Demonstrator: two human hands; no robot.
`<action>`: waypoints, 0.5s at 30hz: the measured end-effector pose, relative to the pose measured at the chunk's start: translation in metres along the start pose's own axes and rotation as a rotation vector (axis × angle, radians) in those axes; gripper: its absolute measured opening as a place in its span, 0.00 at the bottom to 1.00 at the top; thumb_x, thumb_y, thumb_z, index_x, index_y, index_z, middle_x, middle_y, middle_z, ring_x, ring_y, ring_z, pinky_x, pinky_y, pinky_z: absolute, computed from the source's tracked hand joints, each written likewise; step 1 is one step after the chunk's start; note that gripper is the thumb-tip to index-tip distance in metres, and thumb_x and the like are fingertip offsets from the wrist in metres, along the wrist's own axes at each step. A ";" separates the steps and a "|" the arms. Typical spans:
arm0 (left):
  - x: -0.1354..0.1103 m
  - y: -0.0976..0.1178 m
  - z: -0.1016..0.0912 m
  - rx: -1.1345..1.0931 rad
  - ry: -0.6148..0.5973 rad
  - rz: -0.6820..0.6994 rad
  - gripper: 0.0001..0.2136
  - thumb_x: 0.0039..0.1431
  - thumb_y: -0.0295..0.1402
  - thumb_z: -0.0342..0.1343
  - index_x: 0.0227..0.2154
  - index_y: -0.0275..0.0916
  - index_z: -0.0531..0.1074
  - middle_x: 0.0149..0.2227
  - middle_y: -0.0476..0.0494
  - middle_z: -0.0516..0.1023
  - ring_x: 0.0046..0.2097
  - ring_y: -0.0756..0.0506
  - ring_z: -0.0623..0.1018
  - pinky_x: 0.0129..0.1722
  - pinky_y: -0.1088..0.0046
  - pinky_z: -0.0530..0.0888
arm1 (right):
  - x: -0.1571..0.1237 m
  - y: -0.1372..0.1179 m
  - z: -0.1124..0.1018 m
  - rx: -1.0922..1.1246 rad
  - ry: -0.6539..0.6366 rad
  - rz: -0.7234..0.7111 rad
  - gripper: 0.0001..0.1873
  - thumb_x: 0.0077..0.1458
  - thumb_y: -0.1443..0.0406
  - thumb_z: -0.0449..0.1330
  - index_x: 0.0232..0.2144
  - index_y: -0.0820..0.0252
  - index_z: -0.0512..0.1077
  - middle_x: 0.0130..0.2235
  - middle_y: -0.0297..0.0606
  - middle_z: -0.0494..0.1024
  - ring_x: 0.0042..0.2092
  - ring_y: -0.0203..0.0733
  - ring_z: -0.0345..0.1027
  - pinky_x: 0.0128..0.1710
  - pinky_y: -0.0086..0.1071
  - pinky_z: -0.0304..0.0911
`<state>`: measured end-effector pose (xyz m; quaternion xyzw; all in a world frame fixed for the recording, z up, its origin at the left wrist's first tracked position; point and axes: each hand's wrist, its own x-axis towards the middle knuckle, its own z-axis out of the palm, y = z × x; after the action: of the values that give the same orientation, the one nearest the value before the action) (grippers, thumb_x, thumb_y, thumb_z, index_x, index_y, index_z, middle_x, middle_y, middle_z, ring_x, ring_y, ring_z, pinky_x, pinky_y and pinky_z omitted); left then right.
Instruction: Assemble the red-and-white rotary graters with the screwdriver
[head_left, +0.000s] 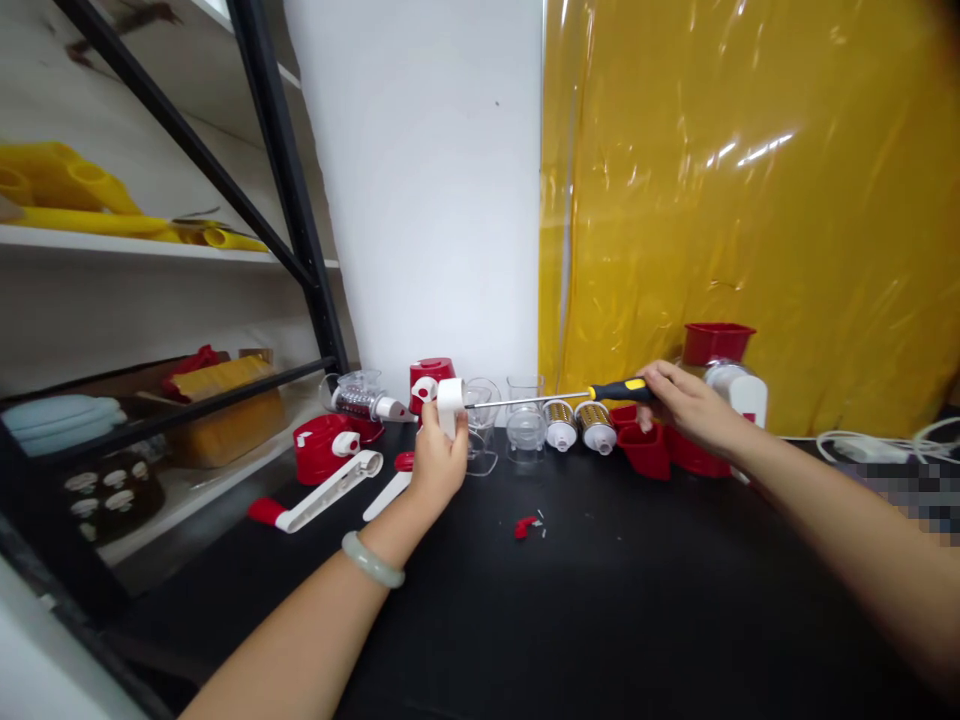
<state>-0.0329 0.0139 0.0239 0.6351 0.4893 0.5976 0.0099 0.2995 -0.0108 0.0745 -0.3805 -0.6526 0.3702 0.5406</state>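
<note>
My left hand (437, 460) is closed around a white plastic part (450, 394) with a rounded end, held up above the black table (600, 600). My right hand (686, 402) grips the black-and-yellow handle of a screwdriver (616, 389). Its long shaft runs level to the left, and the tip meets the right side of the white part; whether it sits in a screw cannot be made out. A white crank handle with a red grip (330, 495) lies left of my left hand. Behind my left wrist, a second white handle (387, 496) is partly hidden.
Small red pieces (525, 527) lie mid-table. Behind stand red bases (321, 448), clear plastic housings (526, 428) and grater drums (598, 430). A red-and-white rotary grater (718, 345) is beyond my right hand. Black-framed shelving (289, 180) borders the left; white cables (862, 445) lie right.
</note>
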 end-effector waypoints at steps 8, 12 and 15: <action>0.002 -0.001 0.001 0.052 0.017 0.032 0.14 0.61 0.41 0.51 0.43 0.36 0.62 0.27 0.46 0.73 0.29 0.43 0.75 0.28 0.70 0.67 | -0.004 -0.020 -0.013 -0.154 -0.131 -0.007 0.26 0.48 0.45 0.64 0.35 0.57 0.62 0.24 0.31 0.73 0.26 0.35 0.69 0.29 0.30 0.63; 0.000 -0.002 0.002 0.033 -0.002 0.033 0.14 0.60 0.40 0.52 0.44 0.37 0.62 0.26 0.48 0.73 0.27 0.44 0.75 0.27 0.71 0.66 | -0.005 -0.027 -0.015 -0.388 -0.133 -0.004 0.28 0.57 0.41 0.51 0.24 0.59 0.60 0.15 0.28 0.65 0.16 0.30 0.58 0.23 0.28 0.56; 0.000 -0.003 0.002 0.005 0.003 0.047 0.13 0.60 0.39 0.52 0.42 0.38 0.62 0.26 0.49 0.72 0.26 0.45 0.74 0.27 0.72 0.66 | -0.008 -0.030 -0.014 -0.266 -0.089 0.000 0.25 0.53 0.43 0.58 0.37 0.57 0.64 0.22 0.30 0.72 0.22 0.34 0.66 0.26 0.29 0.62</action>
<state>-0.0330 0.0168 0.0220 0.6457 0.4757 0.5973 -0.0063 0.3118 -0.0294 0.0998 -0.4319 -0.7194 0.2968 0.4559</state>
